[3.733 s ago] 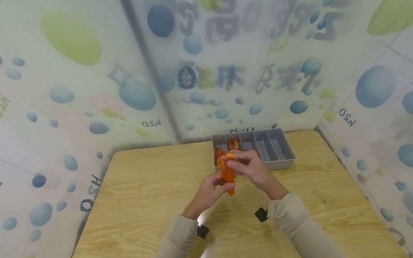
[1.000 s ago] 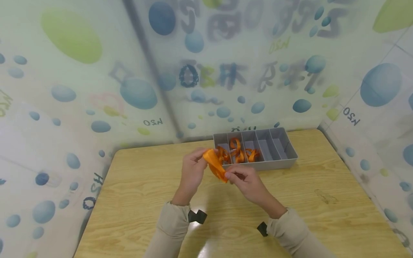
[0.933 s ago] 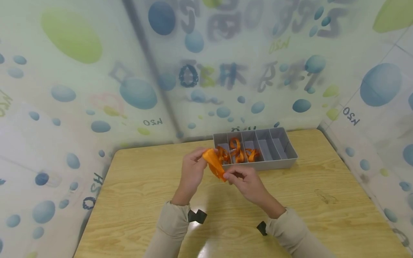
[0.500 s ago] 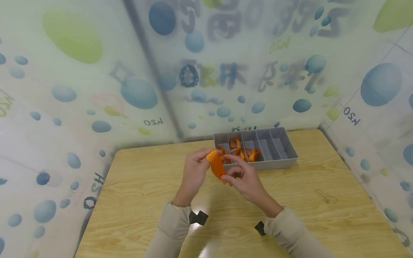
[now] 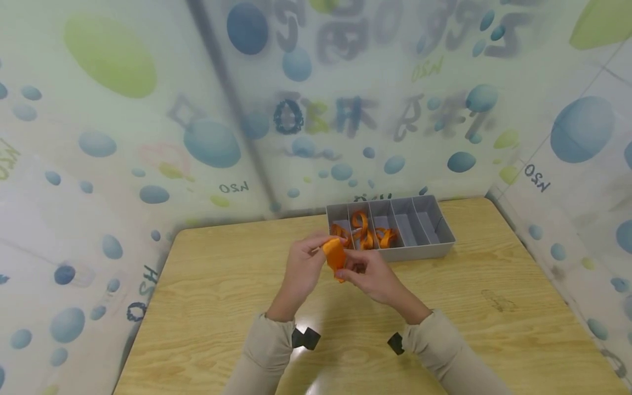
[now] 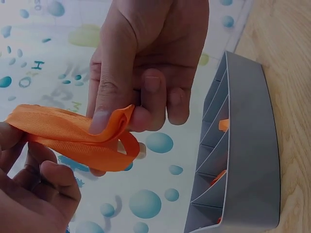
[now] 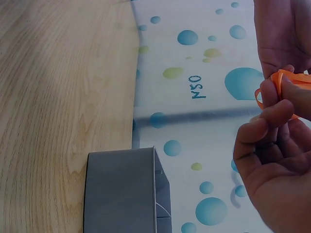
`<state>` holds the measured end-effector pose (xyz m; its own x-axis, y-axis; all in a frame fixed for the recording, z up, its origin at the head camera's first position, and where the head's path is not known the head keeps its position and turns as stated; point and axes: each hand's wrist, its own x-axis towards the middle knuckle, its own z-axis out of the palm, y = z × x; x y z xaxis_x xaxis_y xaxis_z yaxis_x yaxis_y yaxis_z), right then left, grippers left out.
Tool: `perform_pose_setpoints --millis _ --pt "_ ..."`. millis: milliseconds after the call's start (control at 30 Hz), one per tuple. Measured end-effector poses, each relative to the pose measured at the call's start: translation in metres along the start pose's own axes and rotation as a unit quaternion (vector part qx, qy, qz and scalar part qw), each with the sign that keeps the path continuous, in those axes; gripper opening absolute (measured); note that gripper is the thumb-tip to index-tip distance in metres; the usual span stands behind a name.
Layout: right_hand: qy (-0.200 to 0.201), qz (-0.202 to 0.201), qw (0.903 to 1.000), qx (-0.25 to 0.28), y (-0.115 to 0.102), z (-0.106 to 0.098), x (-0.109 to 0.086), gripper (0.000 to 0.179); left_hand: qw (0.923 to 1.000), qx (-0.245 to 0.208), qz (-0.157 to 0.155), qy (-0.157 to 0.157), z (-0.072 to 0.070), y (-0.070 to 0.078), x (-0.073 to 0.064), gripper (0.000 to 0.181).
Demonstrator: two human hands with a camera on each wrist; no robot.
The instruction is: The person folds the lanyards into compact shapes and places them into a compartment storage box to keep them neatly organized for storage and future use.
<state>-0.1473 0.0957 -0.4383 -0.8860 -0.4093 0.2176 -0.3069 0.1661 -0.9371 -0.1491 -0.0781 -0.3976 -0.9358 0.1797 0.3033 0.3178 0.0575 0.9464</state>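
Note:
A folded orange ribbon [image 5: 334,254] is held up between both hands, in front of the divided box. My left hand [image 5: 302,269] pinches its upper end. In the left wrist view, the thumb presses the folded layers of ribbon [image 6: 73,141] against the fingers, and a small loop stands out beyond them. My right hand [image 5: 372,277] pinches the lower end between thumb and fingers. Part of the ribbon [image 7: 296,77] shows by both hands' fingers at the right edge of the right wrist view.
A grey box [image 5: 419,253] with several compartments stands at the table's back edge, against the patterned wall [image 5: 197,99]. Orange ribbons [image 5: 364,233] lie in its three left compartments. Wood-grain tabletop [image 5: 212,285] extends around the hands.
From a hanging bundle near the box, the ribbon has become a compact fold. Over the last second, the hands have drawn closer together, and the right index finger has straightened and bent again.

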Motion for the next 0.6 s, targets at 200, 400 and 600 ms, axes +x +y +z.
perform_pose_setpoints --millis 200,400,600 --pt "-0.002 -0.011 0.9999 0.005 0.0017 0.0008 -0.0011 0.006 0.9999 0.002 -0.013 0.005 -0.0002 0.0011 0.0002 0.018" --pt "-0.02 -0.021 0.9996 0.003 0.0044 0.0019 -0.0031 0.006 0.9996 0.022 -0.02 0.005 -0.0027 0.0008 0.0007 0.019" --pt "-0.04 -0.044 0.9982 -0.008 0.0071 0.0025 -0.0074 0.008 0.9995 0.028 -0.014 -0.001 -0.0055 -0.0008 0.0013 0.016"
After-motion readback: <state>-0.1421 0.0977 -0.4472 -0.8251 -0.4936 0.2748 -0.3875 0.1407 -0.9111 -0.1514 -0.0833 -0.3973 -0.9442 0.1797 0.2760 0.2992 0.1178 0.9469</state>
